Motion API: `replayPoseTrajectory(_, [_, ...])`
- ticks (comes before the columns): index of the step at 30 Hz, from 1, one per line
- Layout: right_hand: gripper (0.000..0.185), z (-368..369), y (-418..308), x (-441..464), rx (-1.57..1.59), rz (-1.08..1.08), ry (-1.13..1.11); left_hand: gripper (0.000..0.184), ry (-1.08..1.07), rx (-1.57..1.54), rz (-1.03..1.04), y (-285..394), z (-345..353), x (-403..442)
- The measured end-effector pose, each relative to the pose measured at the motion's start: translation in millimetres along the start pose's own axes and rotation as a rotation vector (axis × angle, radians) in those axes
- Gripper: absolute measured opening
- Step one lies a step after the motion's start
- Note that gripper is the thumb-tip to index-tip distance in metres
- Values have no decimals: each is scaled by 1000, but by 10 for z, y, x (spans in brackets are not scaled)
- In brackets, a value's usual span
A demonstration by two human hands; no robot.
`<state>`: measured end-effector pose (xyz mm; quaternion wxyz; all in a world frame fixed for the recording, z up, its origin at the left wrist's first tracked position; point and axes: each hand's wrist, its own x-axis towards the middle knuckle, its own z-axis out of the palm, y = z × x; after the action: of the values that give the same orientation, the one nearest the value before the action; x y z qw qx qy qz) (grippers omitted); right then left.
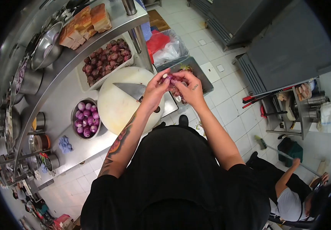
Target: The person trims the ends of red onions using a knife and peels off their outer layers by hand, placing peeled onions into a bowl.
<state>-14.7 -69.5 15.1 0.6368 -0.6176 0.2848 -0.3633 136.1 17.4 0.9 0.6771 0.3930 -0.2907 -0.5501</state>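
Observation:
My left hand (156, 90) has its fingers closed around a small red onion (166, 76), its pale end showing at the fingertips. The fingers of my right hand (189, 86) pinch at the onion's purple skin from the other side. Both hands are above a grey bin (205, 81) with onion peelings inside. Beside my left forearm a large knife (129, 90) lies on the round white cutting board (111, 105), its handle partly hidden by my arm. Peeled purple onions (87, 119) fill a metal bowl left of the board.
A white crate (81, 78) of unpeeled red onions stands behind the board. Meat slabs (85, 25) and a metal bowl (47, 46) sit on the upper shelf. A blue cloth (65, 144) lies on the counter. At lower right, another person (288, 201) holds a broom (288, 155).

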Motion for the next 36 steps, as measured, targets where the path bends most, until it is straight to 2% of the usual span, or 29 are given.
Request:
replayPoseTrajectory(3, [15, -10, 88, -3, -29, -69, -61, 48, 51, 136, 40, -18, 1, 11])
replayPoseTrajectory(5, [15, -5, 91, -3, -257, -230, -15, 47, 85, 150, 45, -4, 42, -2])
replayPoseTrajectory(6, [15, 9, 55, -14, -257, -231, -15, 45, 119, 165, 48, 5, 57, -8])
replayPoseTrajectory(8, [20, 50, -48, -43, -540, -469, 91, 45, 117, 199, 74, -37, 37, -5])
replayPoseTrajectory(10, [19, 56, 10, -34, -557, -479, 149, 44, 112, 233, 100, -25, 60, -12])
replayPoseTrajectory(13, [18, -14, 66, 16, -554, -478, 233, 45, 41, 206, 19, 23, 54, -51])
replayPoseTrajectory(15, [17, -108, 27, 64, -537, -462, 287, 47, -18, 4, -42, -2, 0, -41])
replayPoseTrajectory(16, [17, -194, 103, 120, -540, -461, 290, 47, -21, 3, -44, -9, -38, -25])
replayPoseTrajectory(18, [17, -399, 320, 277, -553, -390, 442, 44, -65, -261, -99, -8, -114, 15])
replayPoseTrajectory(19, [24, -480, 289, 322, -490, -194, 392, 44, -71, -295, -91, 39, -87, 19])
replayPoseTrajectory(20, [24, -583, 407, 396, -490, -193, 390, 44, -69, -296, -91, 64, -52, 15])
replayPoseTrajectory(22, [31, -648, 521, 504, -1025, -507, 318, 46, 23, -259, -43, 79, 17, 20])
replayPoseTrajectory(24, [38, -590, 394, 460, -997, -508, 282, 47, 42, -186, -24, 68, 6, 47])
replayPoseTrajectory(26, [39, -331, 7, 305, -434, -223, 59, 48, 65, -116, -11, 34, -3, 46])
replayPoseTrajectory(27, [34, -191, -192, 213, -391, -216, 53, 50, 79, 39, 18, 24, -10, 46])
replayPoseTrajectory(28, [34, -146, -210, 181, -391, -216, 50, 52, 93, 194, 46, 19, -18, 45])
replayPoseTrajectory(32, [20, -61, -275, 123, -403, -320, -7, 52, 49, 308, 149, 48, -20, 0])
replayPoseTrajectory(34, [17, -98, -290, 116, -469, -322, -67, 50, 39, 521, 215, 166, 10, -43])
replayPoseTrajectory(36, [16, -49, -336, 76, -542, -325, -41, 49, 29, 498, 214, 210, 42, -68])
